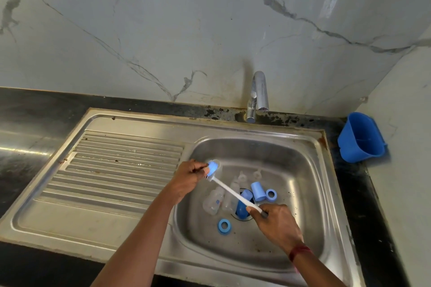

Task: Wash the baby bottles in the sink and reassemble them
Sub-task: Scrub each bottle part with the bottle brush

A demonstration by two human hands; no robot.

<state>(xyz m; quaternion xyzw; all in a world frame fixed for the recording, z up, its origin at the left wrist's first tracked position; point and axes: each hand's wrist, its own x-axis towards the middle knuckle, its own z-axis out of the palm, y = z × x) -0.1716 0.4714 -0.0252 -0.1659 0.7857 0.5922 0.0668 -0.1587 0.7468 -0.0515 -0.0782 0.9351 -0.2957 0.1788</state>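
Left fingers (200, 168) pinch clear cap (219, 165) (blurred, perhaps); brush head (212, 167) inside.

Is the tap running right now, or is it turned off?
Off, it seems: no stream falls from the spout of the tap, and the bare sink basin below it shows no flowing water.

The clear piece (218, 165) our left hand (189, 177) pinches blurs around the blue brush head (212, 167); we cannot name it. Our right hand (277, 223) hides the end of the handle (233, 193). Between our hands, print on the bottle (213, 202) is unreadably small.
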